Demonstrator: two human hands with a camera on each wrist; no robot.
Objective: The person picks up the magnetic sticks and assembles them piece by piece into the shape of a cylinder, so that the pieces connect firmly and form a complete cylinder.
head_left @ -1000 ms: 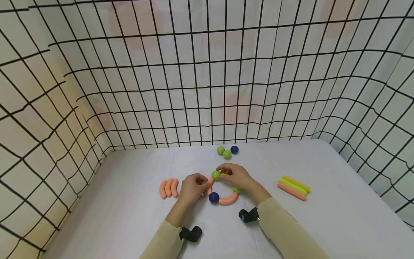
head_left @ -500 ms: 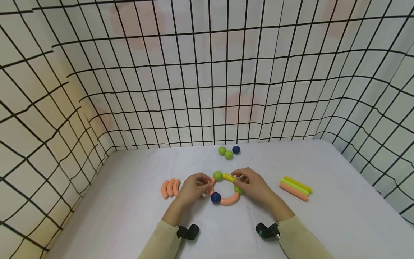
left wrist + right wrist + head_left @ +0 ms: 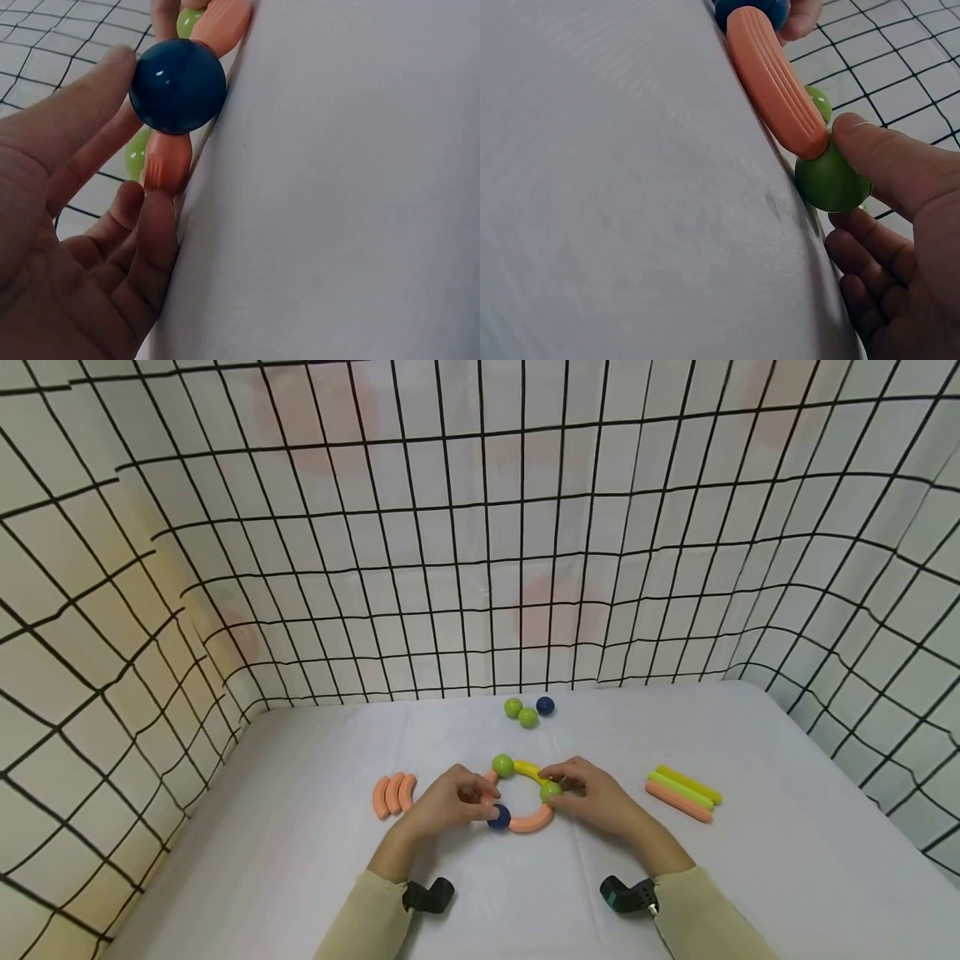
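Balls and curved rods form a small ring on the white cloth. My left hand is at its left side, with the thumb on the dark blue ball and the fingers curled around it and by the left orange curved rod, which is partly hidden. At the right side, my right hand pinches a green ball between thumb and fingers. An orange curved rod joins these two balls along the near side. Across the far side, a yellow curved rod meets another green ball.
Several loose balls, green and blue, lie beyond the ring. Orange curved rods sit side by side to the left. Straight rods in yellow, green and orange lie at right. Black-gridded white walls enclose the table.
My right hand has gone from the far green ball, past the yellow rod, to the right-hand green ball. My left hand has shifted from the left orange rod onto the blue ball.
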